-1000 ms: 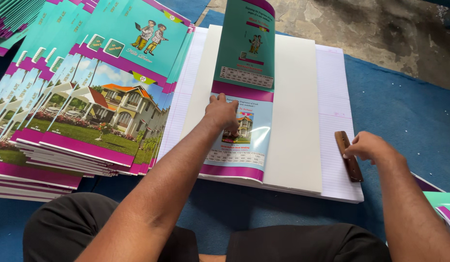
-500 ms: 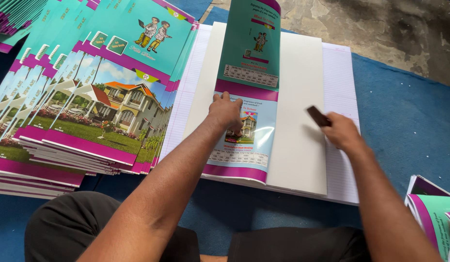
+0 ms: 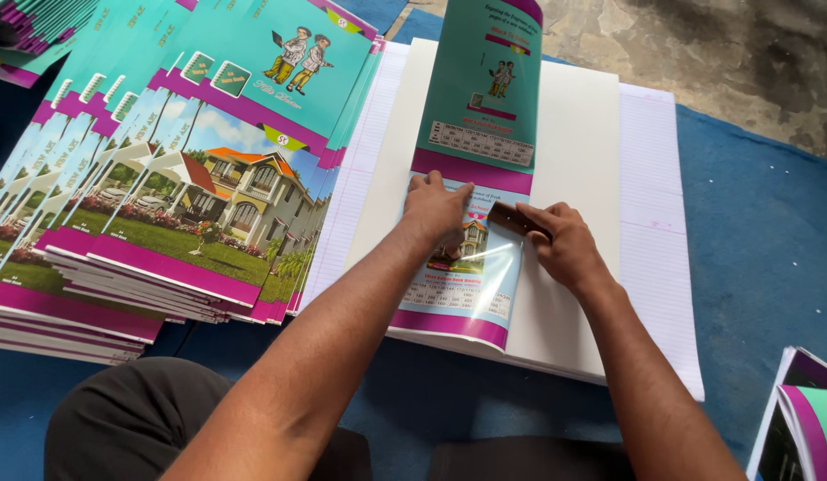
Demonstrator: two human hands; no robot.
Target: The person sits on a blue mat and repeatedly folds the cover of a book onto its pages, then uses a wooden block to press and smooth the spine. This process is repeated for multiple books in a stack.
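Observation:
A glossy teal and magenta notebook cover [image 3: 484, 107] lies folded over a thick white stack of paper [image 3: 574, 178]. My left hand [image 3: 438, 207] presses flat on the cover's lower half, fingers spread near the fold. My right hand [image 3: 563, 244] holds a small dark brown wooden block [image 3: 509, 217] and pushes its end against the cover's right edge, close to my left fingertips.
A fanned pile of finished covers [image 3: 173, 178] with a house picture lies at the left. Ruled sheets [image 3: 655, 232] stick out under the white stack. A blue mat [image 3: 761, 240] covers the floor, bare concrete [image 3: 698, 53] beyond it. More covers [image 3: 801, 419] sit at the bottom right.
My right hand has come in from the right side of the paper stack, carrying the wooden block to the cover's edge. My left hand stayed pressed on the cover.

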